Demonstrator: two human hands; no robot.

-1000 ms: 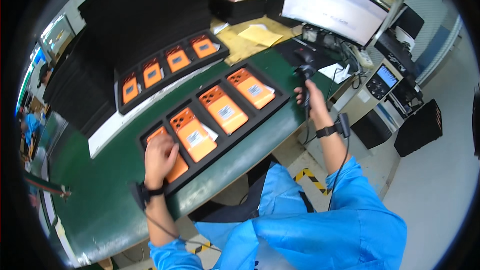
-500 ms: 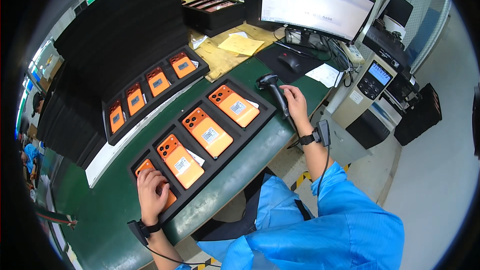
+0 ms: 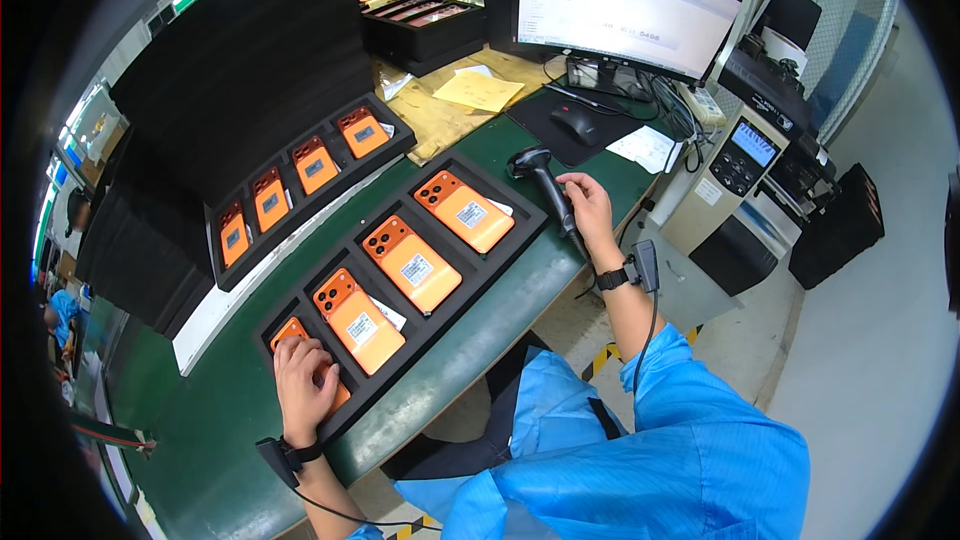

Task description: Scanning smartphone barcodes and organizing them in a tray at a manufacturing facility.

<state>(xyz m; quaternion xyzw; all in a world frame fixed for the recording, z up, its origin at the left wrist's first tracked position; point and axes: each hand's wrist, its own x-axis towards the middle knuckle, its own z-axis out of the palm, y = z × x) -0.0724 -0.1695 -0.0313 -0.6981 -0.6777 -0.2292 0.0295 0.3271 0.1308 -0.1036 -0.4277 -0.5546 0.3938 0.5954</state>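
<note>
A black foam tray (image 3: 425,322) on the green table holds several orange smartphones, camera side up, each with a white label. My left hand (image 3: 305,385) is closed over the nearest-left smartphone (image 3: 287,328), hiding much of it. To its right are a second smartphone (image 3: 358,322), a third (image 3: 412,265) and a fourth (image 3: 465,212) in their own slots. Beyond the tray's right end lies a black handheld barcode scanner (image 3: 548,185). My right hand (image 3: 590,208) is loosely bent beside its handle, fingertips close to it; the handle stays uncovered.
Farther back, a second foam tray (image 3: 330,188) with orange smartphones leans near tall stacks of black foam (image 3: 240,50). A monitor (image 3: 620,10), mouse (image 3: 573,122) and yellow paper (image 3: 478,90) stand or lie behind. On the right is a label printer (image 3: 735,170); cables trail from my wrists.
The view shifts slightly, and the text on the monitor looks different. My left hand stays on the smartphone; my right hand stays by the scanner.
</note>
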